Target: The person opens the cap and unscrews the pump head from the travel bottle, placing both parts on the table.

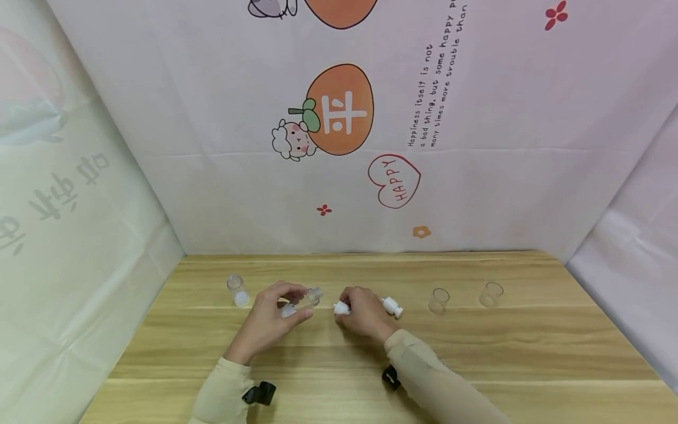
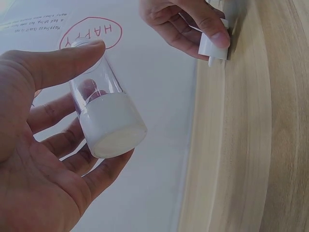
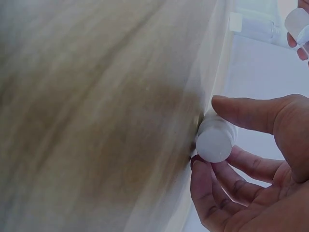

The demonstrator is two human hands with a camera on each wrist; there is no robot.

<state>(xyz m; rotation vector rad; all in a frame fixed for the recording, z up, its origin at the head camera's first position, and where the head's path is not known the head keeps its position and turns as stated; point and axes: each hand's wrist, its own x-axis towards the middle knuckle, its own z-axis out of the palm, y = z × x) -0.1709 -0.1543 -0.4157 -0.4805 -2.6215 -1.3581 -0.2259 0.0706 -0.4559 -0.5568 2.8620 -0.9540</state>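
Note:
My left hand [image 1: 265, 324] holds a clear bottle with a white base [image 2: 113, 123], tilted, its thumb near the mouth and its fingers behind the body. To the right, my right hand [image 1: 364, 312] pinches a white pump head [image 1: 341, 308] low over the wooden table, thumb against its side. In the right wrist view, the round white end of this pump head [image 3: 214, 144] shows between thumb and fingers. A second white pump head [image 1: 392, 307] lies on the table just right of the right hand.
Another clear bottle with a white base [image 1: 241, 297] lies on the table [image 1: 328, 365] at the left. Two clear caps [image 1: 438, 301] [image 1: 491, 295] stand at the right. A printed white cloth [image 1: 238, 200] hangs behind the table's back edge.

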